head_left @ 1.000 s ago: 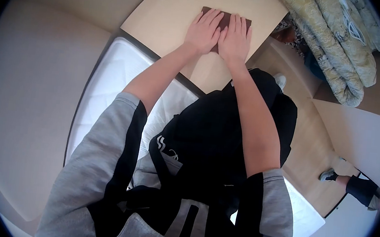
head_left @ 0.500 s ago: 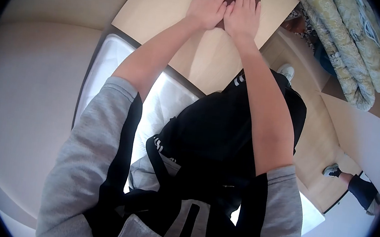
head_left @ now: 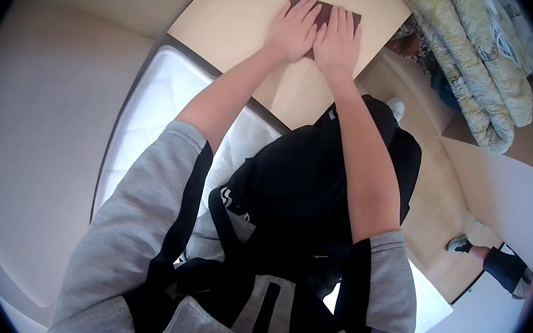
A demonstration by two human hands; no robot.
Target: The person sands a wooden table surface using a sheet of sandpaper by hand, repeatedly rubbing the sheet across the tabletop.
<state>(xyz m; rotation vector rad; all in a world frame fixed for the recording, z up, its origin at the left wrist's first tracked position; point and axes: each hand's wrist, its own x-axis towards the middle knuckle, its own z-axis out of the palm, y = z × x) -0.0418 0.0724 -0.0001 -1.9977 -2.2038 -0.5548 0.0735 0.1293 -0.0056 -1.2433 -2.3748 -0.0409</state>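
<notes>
A flat dark brown item lies on the light wooden tabletop. My left hand rests palm down over its left part, fingers stretched out and pointing away from me. Beside it, my right hand lies flat on the right part, its fingers also extended. The two hands are side by side, with their thumbs close together. Most of the brown item is covered by the hands; its far edge and corners show.
A white mattress lies below the tabletop's near edge. Folded patterned bedding is at the upper right. Another person's leg and shoe show at the right, on the wooden floor. A pale wall stands left.
Since half a second ago the whole view has shifted, so the tabletop and hands appear lower. Both hands remain flat on the brown item.
</notes>
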